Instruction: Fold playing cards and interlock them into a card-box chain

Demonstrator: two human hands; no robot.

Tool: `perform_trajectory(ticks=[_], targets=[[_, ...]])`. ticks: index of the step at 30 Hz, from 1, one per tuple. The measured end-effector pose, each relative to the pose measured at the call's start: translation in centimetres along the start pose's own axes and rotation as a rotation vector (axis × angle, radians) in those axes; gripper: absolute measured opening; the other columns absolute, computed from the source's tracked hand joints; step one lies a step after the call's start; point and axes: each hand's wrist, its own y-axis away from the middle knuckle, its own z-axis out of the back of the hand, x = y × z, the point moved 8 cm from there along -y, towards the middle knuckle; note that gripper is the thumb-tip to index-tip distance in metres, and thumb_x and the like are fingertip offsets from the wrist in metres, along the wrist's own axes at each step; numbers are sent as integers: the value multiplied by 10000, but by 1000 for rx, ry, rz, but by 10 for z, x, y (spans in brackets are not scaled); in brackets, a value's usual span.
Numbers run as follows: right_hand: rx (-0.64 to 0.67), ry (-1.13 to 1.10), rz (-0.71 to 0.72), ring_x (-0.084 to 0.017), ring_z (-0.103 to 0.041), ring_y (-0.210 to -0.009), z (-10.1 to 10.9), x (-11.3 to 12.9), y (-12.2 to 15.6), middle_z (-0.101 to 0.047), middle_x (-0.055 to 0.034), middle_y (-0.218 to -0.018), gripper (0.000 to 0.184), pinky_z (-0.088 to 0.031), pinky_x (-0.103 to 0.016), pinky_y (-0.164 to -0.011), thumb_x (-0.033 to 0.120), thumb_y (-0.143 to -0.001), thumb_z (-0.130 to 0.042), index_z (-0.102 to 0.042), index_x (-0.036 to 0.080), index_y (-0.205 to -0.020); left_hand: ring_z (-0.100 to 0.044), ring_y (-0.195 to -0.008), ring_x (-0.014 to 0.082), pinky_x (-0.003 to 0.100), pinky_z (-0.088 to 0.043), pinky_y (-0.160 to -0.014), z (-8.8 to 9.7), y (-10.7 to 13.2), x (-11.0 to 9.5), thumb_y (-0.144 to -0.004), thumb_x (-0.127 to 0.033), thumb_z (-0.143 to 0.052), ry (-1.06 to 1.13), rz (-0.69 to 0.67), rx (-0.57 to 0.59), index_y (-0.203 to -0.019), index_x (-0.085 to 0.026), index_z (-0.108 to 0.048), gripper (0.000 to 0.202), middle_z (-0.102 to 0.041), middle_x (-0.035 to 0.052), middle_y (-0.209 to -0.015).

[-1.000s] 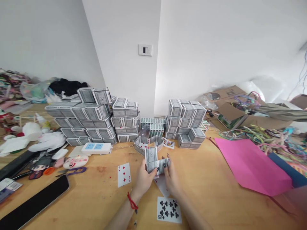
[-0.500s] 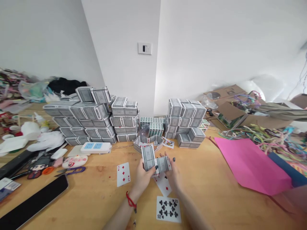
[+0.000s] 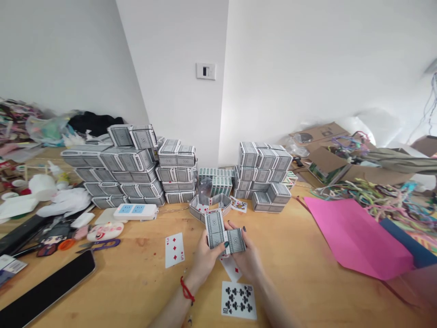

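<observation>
Folded playing cards point(image 3: 214, 228) with grey patterned backs are joined into an L-shaped piece over the middle of the table. My left hand point(image 3: 204, 259) closes round its upright left part, thumb pressed near the inner corner. My right hand point(image 3: 251, 255) grips the lower right part from the right side, some fingers hidden behind it. Under my hands, partly covered, lies a diamond card point(image 3: 235, 270). A ten of clubs point(image 3: 238, 299) is nearer me, and a three of diamonds point(image 3: 174, 250) lies to the left. Just beyond stands a ring of folded cards point(image 3: 225, 204).
Stacked card blocks point(image 3: 133, 164) stand at the back left, with another stack point(image 3: 264, 161) at the back right. A power strip point(image 3: 135, 211), purple-handled snips point(image 3: 105, 244) and a black phone-like slab point(image 3: 51, 291) are on the left. Pink paper point(image 3: 358, 232) lies right.
The card piece has shifted slightly right and turned, its right part now showing its back more squarely. My right hand has moved a little round that part.
</observation>
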Motion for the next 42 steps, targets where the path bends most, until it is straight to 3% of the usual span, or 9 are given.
perform_trajectory(ticks=[9, 12, 15, 18, 21, 31, 34, 37, 42], targets=[[-196, 119, 51, -249, -610, -846, 16, -5, 1, -643, -88, -996, 509, -495, -339, -616, 564, -764, -407, -509, 199, -1104, -615, -795, 190, 311, -505, -684, -2, 0, -1, -603, -251, -691, -14, 25, 7, -965, -173, -503, 416, -650, 56, -904], [-150, 111, 10, -250, -615, -804, 12, -4, 0, -654, -77, -946, 500, -493, -348, -587, 564, -774, -369, -519, 218, -1102, -614, -831, 197, 324, -502, -728, -1, 0, -3, -601, -243, -692, 11, 36, -8, -973, -173, -509, 421, -651, 60, -921], [-41, 52, -28, -257, -613, -812, 3, -2, -1, -640, -84, -1005, 497, -487, -358, -569, 558, -780, -336, -554, 218, -1070, -620, -809, 201, 317, -516, -676, 2, -1, 0, -582, -246, -705, 72, 101, -36, -948, -172, -508, 422, -651, 62, -914], [37, -9, -27, -255, -590, -903, -5, 0, 0, -609, -71, -1087, 443, -485, -366, -636, 517, -787, -357, -573, 226, -1042, -623, -768, 197, 299, -521, -609, 4, -2, 2, -560, -250, -717, 124, 142, -56, -923, -175, -505, 427, -654, 52, -887], [78, -34, -4, -249, -557, -986, -9, 0, 2, -602, -64, -1100, 416, -470, -374, -723, 504, -805, -348, -571, 232, -1029, -621, -778, 195, 309, -522, -631, 5, -2, -1, -567, -242, -712, 129, 117, -55, -945, -176, -498, 439, -650, 59, -909], [-159, 249, 105, -220, -598, -737, 18, -8, -3, -636, -48, -813, 427, -485, -312, -592, 594, -738, -432, -557, 212, -883, -613, -780, 180, 279, -507, -638, 5, -1, -6, -586, -224, -686, 41, 69, -84, -936, -189, -490, 403, -650, 27, -867], [-155, 170, 119, -197, -586, -660, 20, -7, -3, -636, -30, -750, 395, -470, -288, -550, 564, -723, -492, -576, 198, -843, -610, -750, 172, 270, -507, -630, 6, -2, -9, -578, -219, -690, 27, 65, -90, -908, -179, -503, 382, -647, 25, -830], [-93, -2, 75, -214, -600, -716, 15, -7, -3, -659, -48, -819, 384, -471, -293, -568, 512, -703, -551, -607, 186, -899, -610, -745, 178, 279, -510, -625, 5, -2, -8, -579, -226, -696, 31, 74, -68, -907, -171, -509, 382, -648, 39, -838], [-95, -67, 3, -197, -604, -674, 15, -8, -2, -663, -46, -803, 500, -460, -290, -553, 581, -714, -486, -588, 206, -1028, -610, -788, 191, 306, -513, -663, 1, -1, -2, -616, -233, -681, 37, 44, -10, -984, -169, -502, 414, -645, 70, -915]])
